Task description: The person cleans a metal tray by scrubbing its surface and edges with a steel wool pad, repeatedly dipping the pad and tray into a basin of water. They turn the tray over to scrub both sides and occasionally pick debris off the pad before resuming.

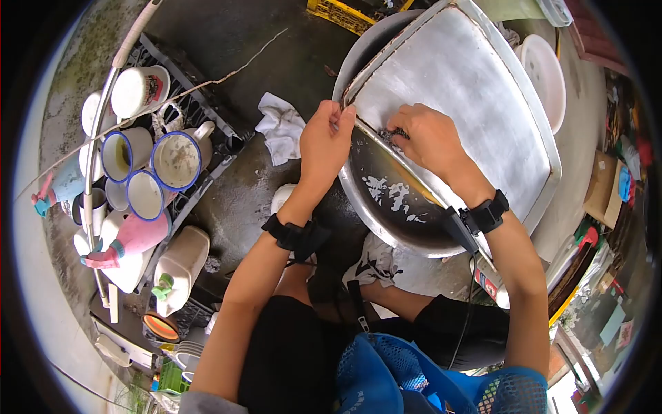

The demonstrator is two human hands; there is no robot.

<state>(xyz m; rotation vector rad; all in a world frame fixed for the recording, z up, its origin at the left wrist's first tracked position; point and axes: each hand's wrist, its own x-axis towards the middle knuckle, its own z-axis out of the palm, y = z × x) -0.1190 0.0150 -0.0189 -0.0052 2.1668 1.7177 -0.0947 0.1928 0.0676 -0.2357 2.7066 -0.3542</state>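
Observation:
A large metal tray (455,90) with a raised, brown-stained rim lies tilted across a round metal basin (365,214). My left hand (325,143) is closed on the tray's near left corner, thumb and fingers pinching the rim. With curled fingers, my right hand (431,141) presses a dark, shiny scouring pad (396,134) against the tray's surface just inside the near rim. Most of the pad is hidden under the fingers. Dark liquid with patches of white foam (389,193) shows in the basin below the tray.
A white cloth (279,127) lies on the wet floor left of the basin. Farther left, blue-rimmed enamel mugs (177,160), a pink spray bottle (141,234) and a white jug (183,265) crowd a dark crate. A yellow crate (341,15) stands beyond; a white basin (541,83) is at right.

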